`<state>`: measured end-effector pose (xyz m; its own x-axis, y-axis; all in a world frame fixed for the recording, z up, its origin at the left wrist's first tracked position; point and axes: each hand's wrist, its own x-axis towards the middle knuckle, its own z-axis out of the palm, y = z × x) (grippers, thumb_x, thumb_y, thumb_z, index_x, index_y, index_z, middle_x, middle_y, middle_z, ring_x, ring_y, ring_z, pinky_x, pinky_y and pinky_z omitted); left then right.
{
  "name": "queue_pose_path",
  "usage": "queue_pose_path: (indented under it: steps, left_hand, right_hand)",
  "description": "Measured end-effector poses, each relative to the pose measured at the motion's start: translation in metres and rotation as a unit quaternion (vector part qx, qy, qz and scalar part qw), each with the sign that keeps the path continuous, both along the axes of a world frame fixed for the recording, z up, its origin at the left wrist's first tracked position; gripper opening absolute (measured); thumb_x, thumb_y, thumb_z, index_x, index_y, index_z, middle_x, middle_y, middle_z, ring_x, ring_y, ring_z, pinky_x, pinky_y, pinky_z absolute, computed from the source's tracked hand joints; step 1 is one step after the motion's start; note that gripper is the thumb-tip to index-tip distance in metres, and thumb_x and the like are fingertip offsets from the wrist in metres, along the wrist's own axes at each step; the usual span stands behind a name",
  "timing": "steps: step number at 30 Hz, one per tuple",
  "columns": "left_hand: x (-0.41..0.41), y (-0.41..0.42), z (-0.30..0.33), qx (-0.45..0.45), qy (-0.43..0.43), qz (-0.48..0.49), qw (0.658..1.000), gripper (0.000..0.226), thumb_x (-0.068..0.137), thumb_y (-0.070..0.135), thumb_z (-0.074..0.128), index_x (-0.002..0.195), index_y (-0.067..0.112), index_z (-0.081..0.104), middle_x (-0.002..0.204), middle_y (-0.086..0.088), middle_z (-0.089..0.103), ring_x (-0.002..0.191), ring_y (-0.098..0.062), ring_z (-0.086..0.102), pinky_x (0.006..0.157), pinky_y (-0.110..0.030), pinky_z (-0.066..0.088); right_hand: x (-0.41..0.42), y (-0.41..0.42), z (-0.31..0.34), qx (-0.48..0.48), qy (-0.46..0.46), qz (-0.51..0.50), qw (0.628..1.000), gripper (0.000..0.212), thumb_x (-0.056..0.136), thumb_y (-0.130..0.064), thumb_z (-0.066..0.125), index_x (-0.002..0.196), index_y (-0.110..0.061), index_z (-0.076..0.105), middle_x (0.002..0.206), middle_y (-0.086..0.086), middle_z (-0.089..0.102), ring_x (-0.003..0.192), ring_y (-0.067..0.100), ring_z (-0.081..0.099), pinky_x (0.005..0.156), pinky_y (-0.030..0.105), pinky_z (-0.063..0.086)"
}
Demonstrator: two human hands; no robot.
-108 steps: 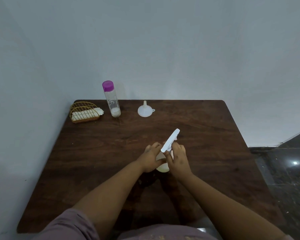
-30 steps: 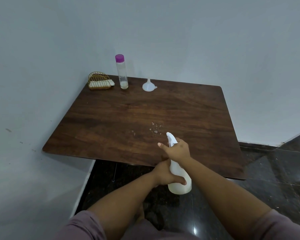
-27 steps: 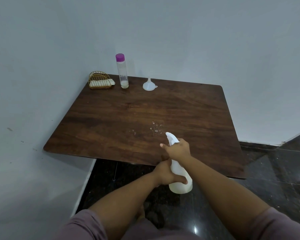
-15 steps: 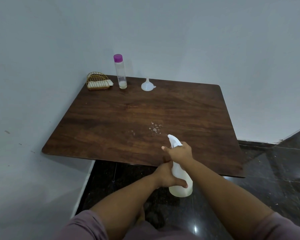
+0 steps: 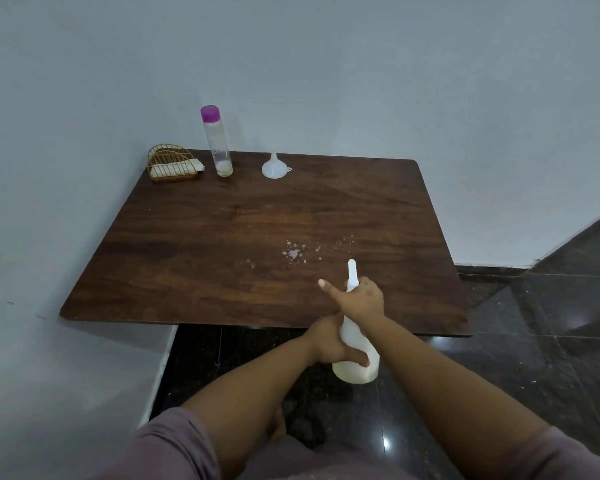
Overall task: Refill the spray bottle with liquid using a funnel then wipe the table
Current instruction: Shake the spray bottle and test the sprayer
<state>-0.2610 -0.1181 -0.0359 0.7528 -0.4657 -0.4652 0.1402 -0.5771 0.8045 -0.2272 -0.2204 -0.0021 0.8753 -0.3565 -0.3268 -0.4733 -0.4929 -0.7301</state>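
Note:
A white spray bottle (image 5: 355, 370) is held over the table's near edge, its nozzle (image 5: 351, 271) aimed at the tabletop. My left hand (image 5: 329, 344) grips the bottle's body. My right hand (image 5: 361, 299) grips the neck and trigger, thumb sticking out to the left. Droplets (image 5: 293, 252) lie on the dark wooden table (image 5: 222, 237) in front of the nozzle, with more further right (image 5: 343, 242). A white funnel (image 5: 274, 166) stands upside down at the back. Beside it stands a clear bottle (image 5: 217, 143) with a purple cap, little liquid at its bottom.
A gold wire holder (image 5: 172, 162) with a pale cloth or sponge in it sits at the table's back left corner. White walls close in behind and on the left. Dark glossy floor tiles (image 5: 551, 341) run along the right and under me.
Since 3.6 s ago I have stepped back from the table with the spray bottle. In the last half second the nozzle has turned slightly right and new droplets have appeared to the right of the first patch.

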Motion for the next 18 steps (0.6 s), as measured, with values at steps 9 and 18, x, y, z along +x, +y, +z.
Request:
queue_pose_path:
  steps: [9, 18]
  left_hand:
    - [-0.018, -0.014, -0.008, -0.049, 0.028, 0.038, 0.998, 0.086, 0.053, 0.05, 0.088, 0.129, 0.032, 0.052, 0.128, 0.012, 0.057, 0.121, -0.01, 0.052, 0.099, -0.037, 0.049]
    - [-0.021, -0.014, -0.008, -0.03, 0.017, 0.016, 0.999, 0.096, 0.047, 0.057, 0.084, 0.133, 0.029, 0.051, 0.131, 0.009, 0.057, 0.123, -0.012, 0.052, 0.1, -0.04, 0.05]
  right_hand:
    - [-0.004, -0.008, 0.0, 0.042, 0.061, 0.012, 0.997, 0.068, 0.057, -0.061, 0.082, 0.092, -0.009, 0.054, 0.092, 0.0, 0.061, 0.089, 0.016, 0.061, 0.079, 0.033, 0.053]
    - [-0.01, -0.006, -0.001, 0.003, 0.033, -0.017, 0.999, 0.053, 0.06, -0.059, 0.081, 0.066, -0.016, 0.05, 0.067, -0.003, 0.056, 0.073, 0.014, 0.061, 0.066, 0.028, 0.051]
